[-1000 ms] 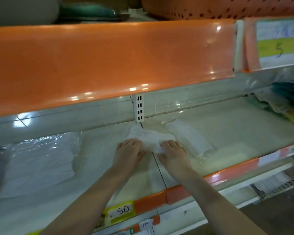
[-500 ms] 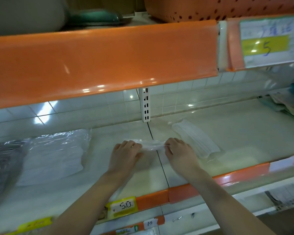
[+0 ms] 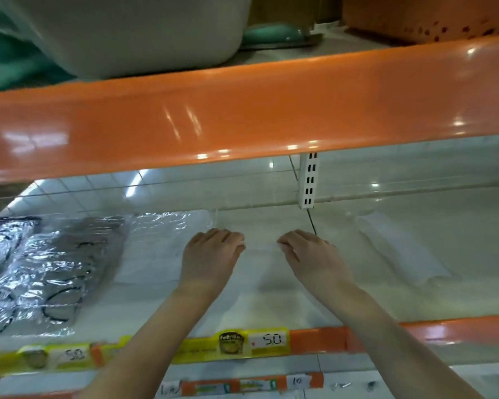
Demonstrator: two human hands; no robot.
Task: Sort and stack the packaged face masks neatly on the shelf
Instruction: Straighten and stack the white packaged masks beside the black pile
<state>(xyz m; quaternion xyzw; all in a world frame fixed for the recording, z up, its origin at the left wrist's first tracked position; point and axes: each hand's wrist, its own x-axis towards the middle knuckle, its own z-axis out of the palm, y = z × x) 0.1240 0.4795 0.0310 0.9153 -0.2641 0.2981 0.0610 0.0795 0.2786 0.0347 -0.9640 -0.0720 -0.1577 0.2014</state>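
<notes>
Both hands mid-shelf, pinching one clear mask packet between them.

Left hand (image 3: 212, 254) grip: fingers curled, pinching the left end of the packaged face mask (image 3: 261, 245). Right hand (image 3: 310, 254) grip: same, curled tight on the right end. Packet is motion-blurred and sits just above the shelf (image 3: 444, 240); contact with it unclear. White mask pack (image 3: 161, 243) just left of the left hand, dark mask packs (image 3: 52, 269) further left, another white mask packet (image 3: 398, 249) to the right, apart from the hands.
</notes>
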